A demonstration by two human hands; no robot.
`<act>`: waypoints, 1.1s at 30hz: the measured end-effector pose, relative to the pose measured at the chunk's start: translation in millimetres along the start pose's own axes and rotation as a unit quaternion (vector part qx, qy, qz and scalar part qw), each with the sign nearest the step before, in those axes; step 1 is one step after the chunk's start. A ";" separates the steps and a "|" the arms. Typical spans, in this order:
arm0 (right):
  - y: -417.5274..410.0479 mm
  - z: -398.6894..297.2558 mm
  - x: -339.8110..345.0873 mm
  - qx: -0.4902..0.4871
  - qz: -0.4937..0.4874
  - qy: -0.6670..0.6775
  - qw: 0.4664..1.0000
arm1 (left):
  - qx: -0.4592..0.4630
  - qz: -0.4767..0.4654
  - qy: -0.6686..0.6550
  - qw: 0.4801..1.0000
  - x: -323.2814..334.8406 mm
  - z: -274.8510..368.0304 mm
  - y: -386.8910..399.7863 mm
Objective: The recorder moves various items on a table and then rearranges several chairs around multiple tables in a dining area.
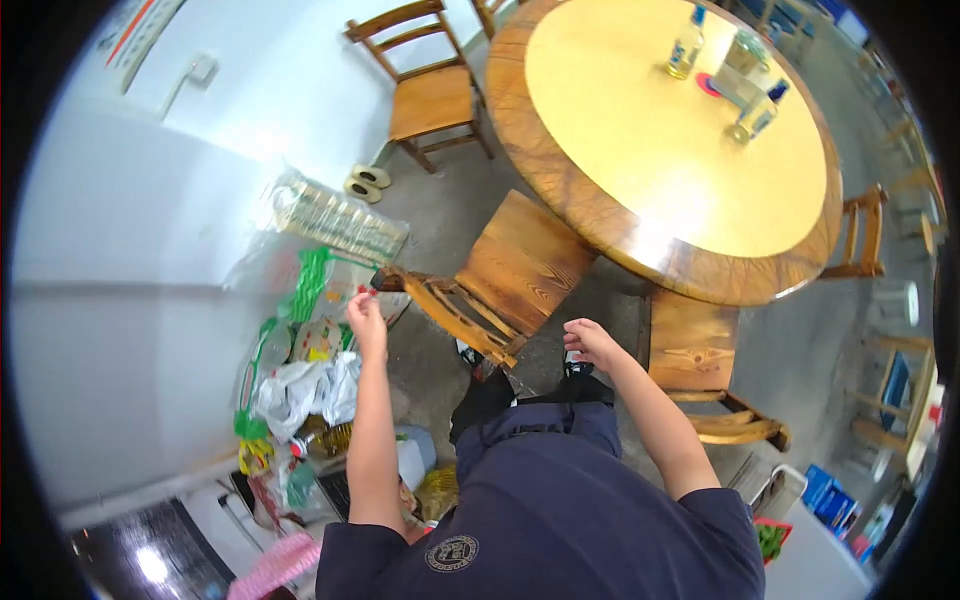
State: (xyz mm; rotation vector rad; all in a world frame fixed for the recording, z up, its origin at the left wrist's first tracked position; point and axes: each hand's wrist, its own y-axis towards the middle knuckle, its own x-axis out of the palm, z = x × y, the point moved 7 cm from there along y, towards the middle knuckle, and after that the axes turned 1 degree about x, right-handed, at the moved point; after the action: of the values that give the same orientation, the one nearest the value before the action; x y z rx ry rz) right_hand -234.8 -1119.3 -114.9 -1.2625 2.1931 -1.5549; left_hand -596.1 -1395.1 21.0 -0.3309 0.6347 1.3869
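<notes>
My left hand is raised with its fingers curled, just short of the backrest of a wooden chair. A small red patch shows at its fingertips, and I cannot tell whether it is held or lies behind. My right hand hangs on the other side of that chair, fingers loosely bent and apart, with nothing in them. The chair's seat points toward a round wooden table with a yellow top. Below my left hand lie white plastic bags and a green plastic strip.
A plastic-wrapped pack leans by the white wall, near pale slippers. Two glass bottles and a tissue box stand on the table. Further chairs surround it, one close on my right. Oil bottles crowd the left floor.
</notes>
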 end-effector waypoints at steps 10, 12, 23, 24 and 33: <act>11.9 12.7 132.4 0.201 -0.024 -0.117 0.972 | -0.311 -0.577 0.129 0.744 112.2 -23.8 85.8; 10.3 11.6 157.9 0.163 -0.033 -0.138 0.976 | -0.323 -0.648 0.092 0.684 117.2 -30.2 82.3; 43.7 28.9 161.2 0.237 -0.007 -0.095 0.967 | -0.550 -0.594 -0.042 0.585 147.3 -123.0 84.8; 45.3 30.0 154.3 0.223 0.031 -0.125 0.966 | -0.536 -0.559 -0.035 0.631 148.6 -121.0 84.1; 60.7 4.4 132.4 0.057 0.114 -0.036 0.991 | -0.523 -0.593 -0.108 0.602 176.5 -84.1 115.1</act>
State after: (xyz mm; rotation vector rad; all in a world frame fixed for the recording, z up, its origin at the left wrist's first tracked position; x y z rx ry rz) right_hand -347.7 -1210.8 -126.1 -0.9799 2.0873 -1.4957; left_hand -717.1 -1281.2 -133.6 -1.2309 -0.6992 0.2634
